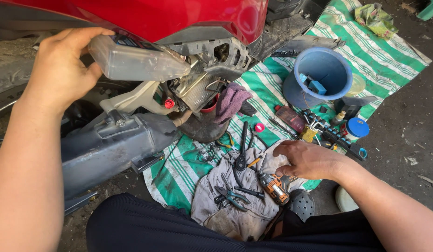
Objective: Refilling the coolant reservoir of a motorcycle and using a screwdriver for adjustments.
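My left hand (62, 65) grips a clear plastic bottle (132, 58), held tipped sideways with its neck pushed into the engine parts (202, 79) under the red scooter body (179, 16). My right hand (309, 158) rests palm down on a grey rag (235, 196) on the ground, fingers bent, right beside an orange and black power driver (274, 186). I cannot see anything gripped in it. Black pliers (242, 149) and smaller pliers (230, 196) lie on the rag to its left.
A green-and-white striped mat (375, 56) covers the ground. On it stand a blue bucket (319, 74), a socket rail (337, 135), a blue round lid (357, 127) and a purple rag (230, 100). The scooter's grey engine casing (109, 144) lies at left.
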